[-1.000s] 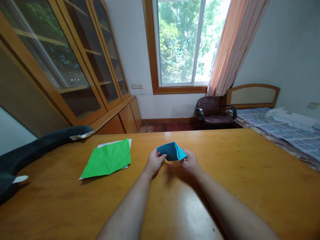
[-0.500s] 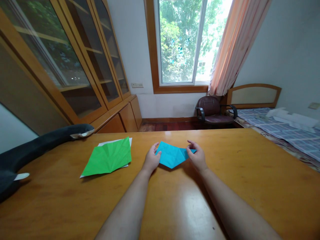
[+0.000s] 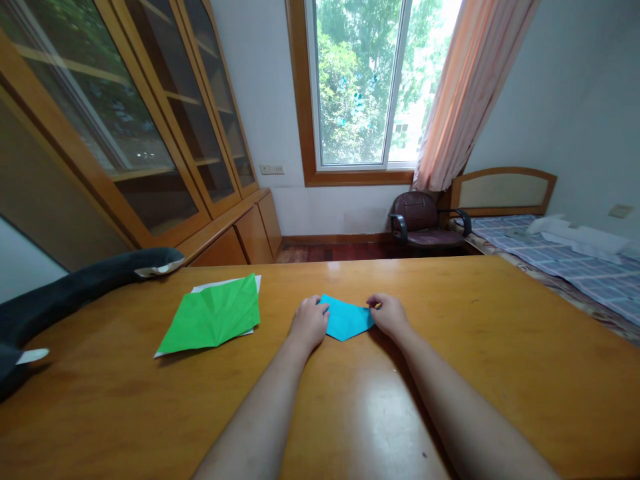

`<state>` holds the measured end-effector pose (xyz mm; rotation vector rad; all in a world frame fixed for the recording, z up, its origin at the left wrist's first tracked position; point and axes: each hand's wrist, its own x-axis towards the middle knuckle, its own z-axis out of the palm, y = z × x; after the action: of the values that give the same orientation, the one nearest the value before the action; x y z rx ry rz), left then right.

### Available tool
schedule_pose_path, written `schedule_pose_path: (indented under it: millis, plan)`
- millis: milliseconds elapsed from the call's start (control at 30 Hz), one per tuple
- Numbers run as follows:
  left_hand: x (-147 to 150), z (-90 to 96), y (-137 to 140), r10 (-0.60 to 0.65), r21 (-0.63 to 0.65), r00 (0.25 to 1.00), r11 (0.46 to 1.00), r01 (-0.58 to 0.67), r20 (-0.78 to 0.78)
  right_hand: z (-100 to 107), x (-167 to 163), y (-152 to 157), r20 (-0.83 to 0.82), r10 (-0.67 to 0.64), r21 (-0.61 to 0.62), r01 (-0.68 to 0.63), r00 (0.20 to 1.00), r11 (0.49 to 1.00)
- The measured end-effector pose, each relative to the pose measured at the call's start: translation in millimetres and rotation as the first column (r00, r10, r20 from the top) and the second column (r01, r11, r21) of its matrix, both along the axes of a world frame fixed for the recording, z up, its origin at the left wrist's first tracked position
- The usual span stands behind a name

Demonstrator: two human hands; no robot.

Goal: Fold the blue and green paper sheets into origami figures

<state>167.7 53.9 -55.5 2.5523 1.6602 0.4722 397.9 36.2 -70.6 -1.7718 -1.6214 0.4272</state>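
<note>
See one wooden table (image 3: 150, 413) filling the lower half, same position as in the earlier frames; beyond the far edge of the surface, count one glass-fronted cabinet (image 3: 204, 215), one window (image 3: 350, 87), one bed (image 3: 567, 250), one curtain (image 3: 473, 93) and one armchair (image 3: 417, 213). By the left edge, find one long dark object (image 3: 90, 277), reaching toward the far left corner, likewise unmoved. Just right of it, nearer the far edge than the near one, note one creased green sheet (image 3: 215, 313), unchanged, over white paper (image 3: 259, 283) peeping out; cannot count its layers. Past that to the right, toward the middle of the far edge, find one folded blue paper (image 3: 346, 321). Unlike the tented, shaded form of a second ago, see it flat and bright; narrower, too, than half a second ago, with the right end drawn in. Count two hands: at its left end, the left hand (image 3: 309, 321), fingers now spread over the top, thumb hidden, so cannot tell whether grasping or only pressing; at its right corner, the right hand (image 3: 389, 312), pinching with thumb and fingertips.
</note>
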Motion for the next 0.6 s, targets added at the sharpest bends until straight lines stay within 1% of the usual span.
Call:
schedule_pose_path:
  millis: [100, 233, 300, 400, 600]
  plan:
    - [4.6, 0.1, -3.3, -0.005, -0.007, 0.997, 1.000, 0.004, -0.081, 4.2, 1.5, -0.7, -0.072, 0.009, 0.030, -0.007, 0.997, 1.000]
    - [11.0, 1.1, -6.5, -0.062, -0.043, 0.992, 0.997, 0.058, -0.107, 17.6, 2.9, -3.1, -0.283, 0.040, 0.089, -0.015, 0.958, 0.996]
    - [13.7, 1.9, -8.4, -0.087, -0.054, 0.990, 0.995, 0.082, -0.106, 25.1, 3.0, -5.2, -0.401, 0.088, 0.115, -0.046, 0.912, 0.992]
    - [16.8, 2.4, -12.2, -0.117, -0.076, 0.989, 0.991, 0.110, -0.089, 32.5, 2.1, -8.1, -0.550, 0.155, 0.116, -0.109, 0.821, 0.987]
    - [20.6, 0.8, -19.9, -0.202, -0.147, 0.979, 0.969, 0.198, -0.017, 31.8, -0.3, -7.9, -0.717, 0.199, 0.107, -0.176, 0.668, 0.978]
